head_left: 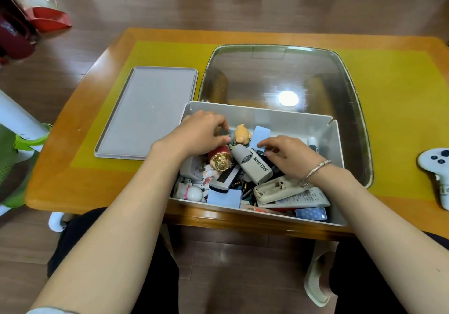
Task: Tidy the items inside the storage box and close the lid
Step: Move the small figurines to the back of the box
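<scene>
The open box (279,121) is sitting on the table (97,172), its lid (148,112) lying flat just left of it. Inside the box, the left hand (201,131) is curling its fingers over a red-and-gold cylinder (220,159). The right hand (286,155) is resting bent fingers beside the fan (255,166); what they are holding, I cannot tell.

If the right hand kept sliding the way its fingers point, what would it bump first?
The right hand points left and slightly away across the white plastic storage box. It would probably meet the light blue card at its fingertips first, then the small orange toy figure, though depth is unclear.
</scene>
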`<state>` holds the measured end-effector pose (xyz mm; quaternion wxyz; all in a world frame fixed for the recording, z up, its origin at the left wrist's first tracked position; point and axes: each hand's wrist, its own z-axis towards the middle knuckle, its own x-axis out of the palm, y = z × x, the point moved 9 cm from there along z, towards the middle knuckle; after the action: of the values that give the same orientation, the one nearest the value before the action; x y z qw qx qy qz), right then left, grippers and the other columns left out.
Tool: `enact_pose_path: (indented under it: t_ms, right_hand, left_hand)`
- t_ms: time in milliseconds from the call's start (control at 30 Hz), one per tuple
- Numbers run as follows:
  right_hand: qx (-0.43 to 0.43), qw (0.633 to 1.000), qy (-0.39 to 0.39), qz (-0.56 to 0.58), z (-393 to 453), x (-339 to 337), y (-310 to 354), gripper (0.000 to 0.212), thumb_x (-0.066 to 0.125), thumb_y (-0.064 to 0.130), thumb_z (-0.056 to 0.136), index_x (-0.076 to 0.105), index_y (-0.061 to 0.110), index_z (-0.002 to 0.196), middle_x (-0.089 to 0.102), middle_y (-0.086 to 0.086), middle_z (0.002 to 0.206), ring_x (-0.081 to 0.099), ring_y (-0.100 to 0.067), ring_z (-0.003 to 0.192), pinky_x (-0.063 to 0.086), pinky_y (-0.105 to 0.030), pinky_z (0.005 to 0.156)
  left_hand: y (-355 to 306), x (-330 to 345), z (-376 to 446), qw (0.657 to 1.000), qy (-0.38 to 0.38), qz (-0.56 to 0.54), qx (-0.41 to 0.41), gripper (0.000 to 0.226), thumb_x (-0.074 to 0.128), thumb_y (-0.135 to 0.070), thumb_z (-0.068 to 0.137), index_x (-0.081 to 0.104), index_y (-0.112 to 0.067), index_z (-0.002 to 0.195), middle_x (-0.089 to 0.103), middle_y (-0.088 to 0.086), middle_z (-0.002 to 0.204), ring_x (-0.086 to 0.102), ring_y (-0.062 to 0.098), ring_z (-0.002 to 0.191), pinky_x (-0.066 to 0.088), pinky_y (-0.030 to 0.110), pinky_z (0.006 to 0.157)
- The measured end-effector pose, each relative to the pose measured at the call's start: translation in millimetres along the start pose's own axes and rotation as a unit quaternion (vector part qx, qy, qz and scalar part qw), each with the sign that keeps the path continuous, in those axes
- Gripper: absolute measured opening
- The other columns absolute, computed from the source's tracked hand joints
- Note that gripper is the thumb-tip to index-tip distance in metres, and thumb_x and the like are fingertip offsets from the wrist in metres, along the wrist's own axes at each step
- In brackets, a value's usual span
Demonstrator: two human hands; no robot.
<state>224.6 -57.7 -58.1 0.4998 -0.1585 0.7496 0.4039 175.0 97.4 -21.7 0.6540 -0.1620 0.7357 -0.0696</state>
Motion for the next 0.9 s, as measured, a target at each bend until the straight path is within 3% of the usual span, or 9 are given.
enact_pose_path:
  t_ms: [67, 133, 233, 367, 433, 533, 700, 800, 900]
  right_hand:
    - [-0.043, 0.997, -0.068, -0.011, -5.9, -16.3, 17.2, 0.025, 0.056, 0.018, 0.091, 0.063, 0.018, 0.115, 0.063, -0.002, 0.11, 0.055, -0.02, 0.102, 0.043, -0.038, 0.091]
    - [-0.13, 0.986, -0.093, 0.043, -15.5, -23.2, 49.2, 0.021, 0.065, 0.015, 0.084, 0.068, 0.017, 0.105, 0.067, 0.0, 0.099, 0.057, -0.016, 0.092, 0.044, -0.032, 0.086]
    - [-0.211, 0.975, -0.019, 0.068, -23.9, -3.6, 93.7, 0.02, 0.071, 0.018, 0.08, 0.071, 0.019, 0.101, 0.069, 0.006, 0.097, 0.054, -0.007, 0.09, 0.039, -0.021, 0.085]
    - [-0.246, 0.969, 0.017, 0.005, -21.3, 23.9, 123.7, 0.02, 0.063, 0.024, 0.086, 0.069, 0.02, 0.105, 0.067, 0.003, 0.104, 0.055, -0.013, 0.101, 0.039, -0.025, 0.09]
    - [-0.23, 0.97, 0.004, -0.072, -15.3, 33.8, 130.1, 0.02, 0.054, 0.029, 0.09, 0.066, 0.02, 0.103, 0.066, 0.001, 0.102, 0.056, -0.019, 0.102, 0.041, -0.033, 0.089]
    - [-0.165, 0.968, -0.024, -0.185, -3.4, 41.7, 139.2, 0.025, 0.046, 0.034, 0.091, 0.061, 0.017, 0.102, 0.067, -0.005, 0.098, 0.059, -0.027, 0.098, 0.041, -0.034, 0.081]
    - [-0.061, 0.965, -0.001, -0.256, 13.4, 54.1, 150.5, 0.019, 0.053, 0.017, 0.09, 0.061, 0.015, 0.107, 0.067, -0.003, 0.103, 0.063, -0.025, 0.097, 0.031, -0.032, 0.069]
    - [-0.031, 0.957, 0.048, -0.286, 19.1, 68.8, 146.1, 0.027, 0.049, 0.008, 0.089, 0.058, 0.015, 0.113, 0.064, -0.002, 0.111, 0.062, -0.023, 0.102, 0.035, -0.031, 0.07]
    - [-0.008, 0.962, 0.048, -0.267, 21.2, 65.4, 142.7, 0.026, 0.052, 0.012, 0.088, 0.058, 0.015, 0.113, 0.064, -0.002, 0.11, 0.062, -0.024, 0.1, 0.039, -0.03, 0.067]
  left_hand:
    - [0.8, 1.4, 1.7, 1.0, 0.003, 0.004, 0.0, 0.029, 0.061, -0.039, 0.089, 0.061, -0.025, 0.114, 0.059, 0.001, 0.122, 0.046, 0.022, 0.117, 0.038, 0.043, 0.099]
    - [3.1, 1.9, 2.4, 1.0, 0.007, 0.004, 0.003, 0.026, 0.063, -0.034, 0.088, 0.061, -0.026, 0.113, 0.058, 0.0, 0.122, 0.045, 0.022, 0.117, 0.037, 0.043, 0.101]
    - [7.4, -1.8, -0.2, 1.0, -0.007, -0.01, 0.003, 0.023, 0.066, -0.028, 0.087, 0.063, -0.026, 0.109, 0.057, -0.001, 0.121, 0.043, 0.023, 0.118, 0.034, 0.042, 0.103]
    - [15.8, -25.2, -6.0, 0.995, -0.079, -0.059, 0.017, 0.019, 0.068, -0.018, 0.085, 0.066, -0.015, 0.104, 0.061, 0.005, 0.113, 0.051, 0.023, 0.111, 0.039, 0.036, 0.097]
    - [25.2, -37.3, -10.2, 0.993, -0.113, -0.047, 0.003, 0.02, 0.068, -0.019, 0.085, 0.066, -0.016, 0.104, 0.06, 0.007, 0.114, 0.051, 0.024, 0.111, 0.039, 0.038, 0.097]
    - [37.8, -45.5, -17.4, 0.989, -0.136, -0.047, -0.018, 0.022, 0.067, -0.018, 0.086, 0.065, -0.016, 0.108, 0.055, 0.008, 0.119, 0.048, 0.024, 0.114, 0.038, 0.034, 0.098]
    - [49.1, -45.2, -27.7, 0.989, -0.126, -0.072, -0.038, 0.023, 0.066, -0.014, 0.087, 0.064, -0.017, 0.109, 0.052, 0.005, 0.117, 0.054, 0.018, 0.099, 0.043, 0.027, 0.084]
    - [51.1, -42.1, -31.1, 0.99, -0.106, -0.084, -0.038, 0.021, 0.066, -0.01, 0.086, 0.064, -0.016, 0.107, 0.058, 0.005, 0.111, 0.058, 0.016, 0.091, 0.047, 0.03, 0.081]
    - [50.9, -41.1, -34.7, 0.989, -0.1, -0.101, -0.032, 0.021, 0.065, -0.008, 0.086, 0.065, -0.015, 0.106, 0.063, 0.003, 0.108, 0.06, 0.016, 0.089, 0.048, 0.026, 0.079]
